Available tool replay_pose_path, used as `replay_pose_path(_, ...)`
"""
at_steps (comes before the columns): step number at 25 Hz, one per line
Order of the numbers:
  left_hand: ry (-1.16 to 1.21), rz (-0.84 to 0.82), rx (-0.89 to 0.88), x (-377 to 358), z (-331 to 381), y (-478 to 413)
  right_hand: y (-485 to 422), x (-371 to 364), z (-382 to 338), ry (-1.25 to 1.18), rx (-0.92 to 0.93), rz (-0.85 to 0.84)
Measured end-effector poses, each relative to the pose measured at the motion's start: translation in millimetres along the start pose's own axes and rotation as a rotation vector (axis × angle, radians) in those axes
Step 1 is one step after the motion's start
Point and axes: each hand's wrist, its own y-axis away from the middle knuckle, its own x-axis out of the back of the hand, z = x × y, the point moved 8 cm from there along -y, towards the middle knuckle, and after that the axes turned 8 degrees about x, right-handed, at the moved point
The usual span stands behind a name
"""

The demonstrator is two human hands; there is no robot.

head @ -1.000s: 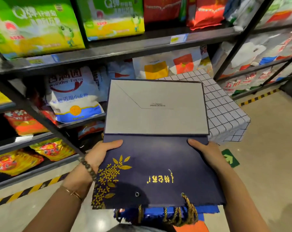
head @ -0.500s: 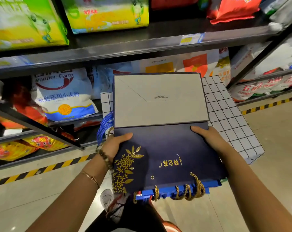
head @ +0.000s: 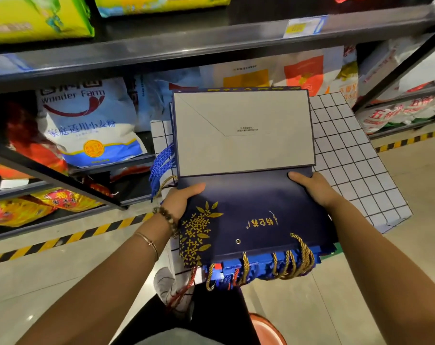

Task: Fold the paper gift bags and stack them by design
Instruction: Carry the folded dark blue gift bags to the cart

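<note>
The flattened navy gift bag (head: 256, 215), printed with gold flowers and characters, tops a stack of blue bags (head: 261, 266), seemingly at the near edge of the grid-patterned box (head: 348, 155). The left hand (head: 180, 199) and right hand (head: 311, 188) grip its side edges. Behind lies a "Wonder Farm" flour sack (head: 87, 120)

Bright, even indoor light from above. Small glare spots on the glossy floor (head: 34, 312), lower left. Dark shadow beneath the shelf (head: 211, 43). Blurred upper packages (head: 37, 18); sharper in the centre. Bent, stretched lines toward the edges.
</note>
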Motion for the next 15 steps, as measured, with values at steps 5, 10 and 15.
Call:
replay_pose_path(5,0.022,0.012,-0.018,0.7,-0.1,-2.3,0.1,1.1,0.6,-0.01,-0.019,0.007)
replay_pose_path(10,0.016,0.057,-0.022,0.0,1.9,0.2,-2.8,1.4,5.4,-0.015,-0.092,-0.006)
replay_pose_path(15,0.035,0.031,-0.092,-6.5,6.7,9.0,-14.8,2.2,2.3,0.066,-0.076,-0.039)
